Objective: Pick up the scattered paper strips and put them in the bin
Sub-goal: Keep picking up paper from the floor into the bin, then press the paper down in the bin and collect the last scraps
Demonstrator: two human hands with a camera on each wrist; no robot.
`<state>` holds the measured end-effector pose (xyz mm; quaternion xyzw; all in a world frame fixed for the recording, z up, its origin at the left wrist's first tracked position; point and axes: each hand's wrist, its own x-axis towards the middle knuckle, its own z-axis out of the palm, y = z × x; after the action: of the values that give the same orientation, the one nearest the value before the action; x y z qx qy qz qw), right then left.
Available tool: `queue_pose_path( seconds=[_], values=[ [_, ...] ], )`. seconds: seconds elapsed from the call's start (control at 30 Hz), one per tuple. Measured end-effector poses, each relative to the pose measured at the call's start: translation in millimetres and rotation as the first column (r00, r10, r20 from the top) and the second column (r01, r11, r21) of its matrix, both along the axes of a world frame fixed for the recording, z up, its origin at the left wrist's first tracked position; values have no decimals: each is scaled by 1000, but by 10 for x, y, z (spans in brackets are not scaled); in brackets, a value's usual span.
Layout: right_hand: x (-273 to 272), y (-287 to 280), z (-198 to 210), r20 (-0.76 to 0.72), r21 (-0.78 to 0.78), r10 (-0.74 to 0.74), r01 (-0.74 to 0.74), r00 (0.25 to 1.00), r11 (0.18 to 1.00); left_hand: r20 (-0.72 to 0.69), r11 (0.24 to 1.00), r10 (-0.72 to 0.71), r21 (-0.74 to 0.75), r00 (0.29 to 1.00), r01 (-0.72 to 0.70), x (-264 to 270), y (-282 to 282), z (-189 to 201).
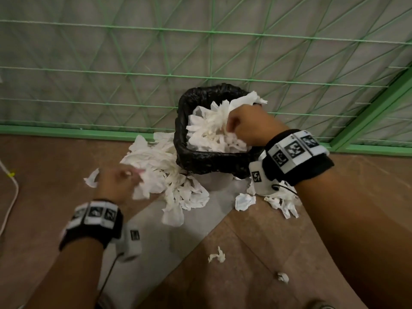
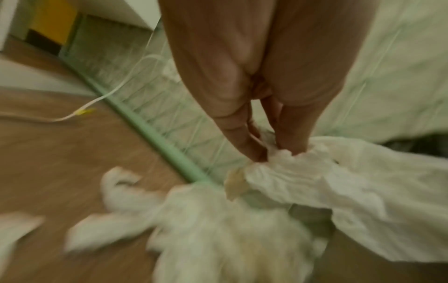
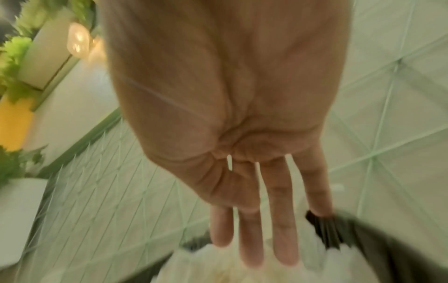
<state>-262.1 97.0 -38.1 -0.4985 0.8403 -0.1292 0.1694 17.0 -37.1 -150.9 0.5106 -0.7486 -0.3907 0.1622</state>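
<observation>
Paper strips lie in a big heap on the floor, just to the left of the bin and touching its side. More paper already fills the bin up to the rim, and one piece hangs over the far edge. The bin has a black bag over it and stands against a green fence.

The left hand is at the near edge of the heap. Its fingers pinch a bunch of paper, as the left wrist view shows. The right hand is over the bin, right on top of the paper inside. In the right wrist view its fingers are straight and a little apart, and it holds nothing.

I think the step now is to lift the left bunch and drop it in the bin. To do it well, grab a big, tight bunch so bits do not fall. The bin looks nearly full, so the right hand should press the paper down flat first to make room. Then move the right hand out of the way.

Small bits also lie near the right arm, and two more sit closer to the person. Those are best left for last.
</observation>
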Motion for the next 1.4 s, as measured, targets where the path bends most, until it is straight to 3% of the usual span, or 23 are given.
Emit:
queue_pose_path(
  seconds=[0.1,0.17,0.23,0.3,0.37,0.4,0.47,0.53,0.63,0.7,0.77,0.9,0.97,1.0,1.07,1.13,1.17,1.23,1.27,1.3,1.37,1.4],
  values=[
    [-161,158,277,66,-214,-151,162,986,963,-233,990,-51,-141,971,18,-307,-137,805],
    [-341,290,301,175,-350,-246,294,953,890,-404,977,-107,-214,908,20,-538,-137,1270],
    [-541,418,161,259,-433,-393,470,882,769,-514,954,-184,-300,838,26,-792,-66,1606],
    [-722,562,-157,197,-397,-560,588,805,705,-533,926,-254,-374,807,45,-1101,18,1777],
    [-730,699,-624,102,-110,-561,570,821,814,-448,900,-287,-429,847,78,-1382,105,1778],
    [-662,750,-881,84,101,-481,473,873,875,-349,875,-312,-468,884,123,-1506,138,1697],
    [-432,818,-1356,109,365,-320,262,941,894,-112,812,-362,-526,926,253,-1662,175,1436],
    [-191,881,-1750,167,412,-252,165,953,896,82,781,-398,-493,914,384,-1721,177,1165],
    [143,983,-2134,195,376,-226,140,954,916,277,761,-420,-412,864,502,-1738,178,912],
    [325,1044,-2262,76,349,-187,150,979,925,366,736,-421,-396,830,548,-1726,207,876],
    [526,1050,-2234,-29,349,-135,137,990,927,361,729,-411,-421,837,540,-1702,232,888],
    [959,1095,-2229,2,377,92,-86,996,922,93,770,-403,-504,911,392,-1608,184,956],
    [1176,1179,-2313,41,395,216,-215,975,893,-106,846,-287,-494,952,200,-1489,160,963],
    [1278,1239,-2360,50,391,256,-255,965,884,-238,886,-180,-461,954,52,-1403,140,933],
    [1444,1350,-2389,23,380,319,-304,947,874,-453,918,123,-286,883,-275,-1197,105,799],
    [1526,1449,-2379,-68,387,431,-375,900,843,-424,870,402,-100,812,-483,-969,90,493],
    [1533,1486,-2386,-118,396,486,-407,866,823,-326,857,460,-78,826,-509,-870,135,319],
    [1468,1499,-2408,-157,353,553,-476,818,805,-61,917,353,-174,933,-359,-716,314,-54],
    [1398,1471,-2398,-123,326,534,-474,837,818,104,962,193,-218,976,-167,-653,429,-233],
    [1304,1440,-2356,-92,295,468,-425,879,856,273,977,-14,-202,962,71,-608,550,-423],
    [995,1373,-2292,-48,275,225,-204,973,939,493,890,-398,2,774,457,-554,728,-864],
    [801,1341,-2211,-50,236,84,-70,995,969,548,824,-514,99,660,558,-551,778,-1040]
  ],
)
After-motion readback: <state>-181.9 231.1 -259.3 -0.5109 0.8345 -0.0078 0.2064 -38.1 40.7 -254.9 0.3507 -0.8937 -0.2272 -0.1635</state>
